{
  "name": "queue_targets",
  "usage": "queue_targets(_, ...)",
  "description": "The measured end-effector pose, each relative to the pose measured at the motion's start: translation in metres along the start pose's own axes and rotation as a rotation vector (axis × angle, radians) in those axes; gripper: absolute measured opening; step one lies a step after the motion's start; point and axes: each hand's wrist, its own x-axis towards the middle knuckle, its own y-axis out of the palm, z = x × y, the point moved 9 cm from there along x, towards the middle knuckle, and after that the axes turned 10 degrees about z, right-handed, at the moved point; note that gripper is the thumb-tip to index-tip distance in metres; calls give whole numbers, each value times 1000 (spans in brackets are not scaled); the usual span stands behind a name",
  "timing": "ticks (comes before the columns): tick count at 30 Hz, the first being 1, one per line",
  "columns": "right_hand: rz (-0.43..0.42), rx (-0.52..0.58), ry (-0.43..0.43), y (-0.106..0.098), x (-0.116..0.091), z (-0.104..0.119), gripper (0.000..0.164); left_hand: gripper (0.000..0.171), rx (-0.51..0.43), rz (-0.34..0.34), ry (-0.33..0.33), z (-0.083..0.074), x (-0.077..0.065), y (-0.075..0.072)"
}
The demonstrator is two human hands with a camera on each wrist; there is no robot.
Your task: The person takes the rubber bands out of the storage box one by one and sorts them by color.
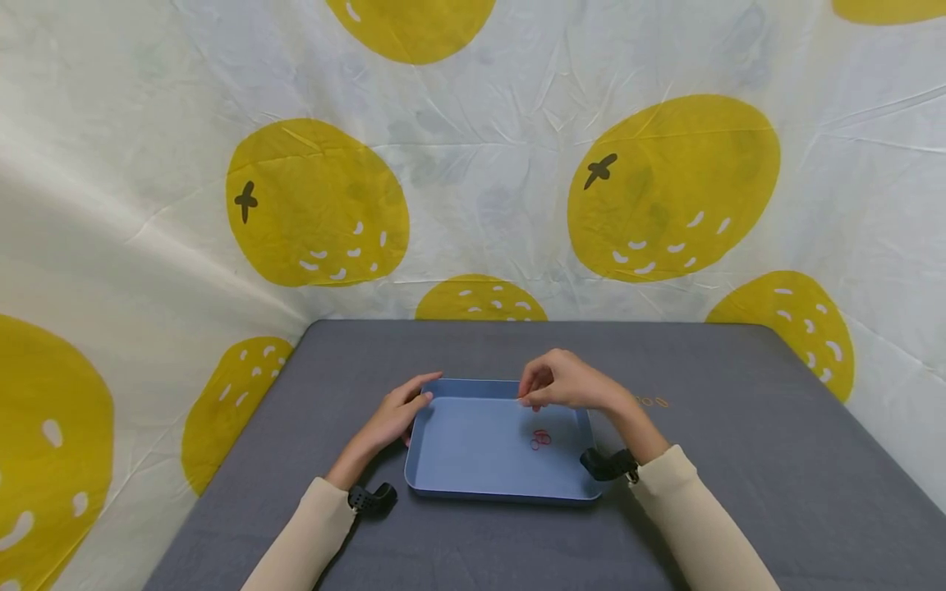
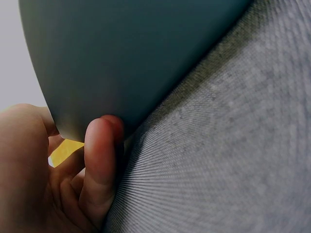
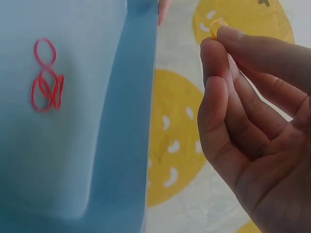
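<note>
A shallow blue tray (image 1: 484,447) lies on the grey table, with several small red rubber bands (image 1: 542,438) in its right half; they overlap one another in the right wrist view. My left hand (image 1: 392,419) grips the tray's far left corner, the thumb over the rim and other fingers against the outer wall, as the left wrist view shows. Above the tray's far right part, my right hand (image 1: 556,382) pinches a small yellow rubber band (image 3: 214,28) between thumb and index finger.
To the right of the tray, several yellow-orange rubber bands (image 1: 661,402) lie on the table, partly hidden by the right wrist. A white cloth (image 1: 488,205) printed with yellow fruit hangs behind the table (image 1: 739,492) and to its left.
</note>
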Motion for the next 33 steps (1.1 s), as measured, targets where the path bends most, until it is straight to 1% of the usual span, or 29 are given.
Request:
queue_targets(6,-24,32,9,-9,-16,-8,5,44,-2,-1,-6,1,0,0)
queue_targets(13,-60,36,46,-19,-36,-19,7,45,-1,1,-7,1,0,0)
queue_targets(18,-89,47,52,-27,-49,-24,8,46,-2,4,-7,1,1,1)
queue_targets(26,-127,58,107,-38,-64,-36,10,45,-7,1,4,0,2,1)
queue_targets(33,-159,60,137,-50,-76,-47,10,45,-19,-7,-15,2,1,1)
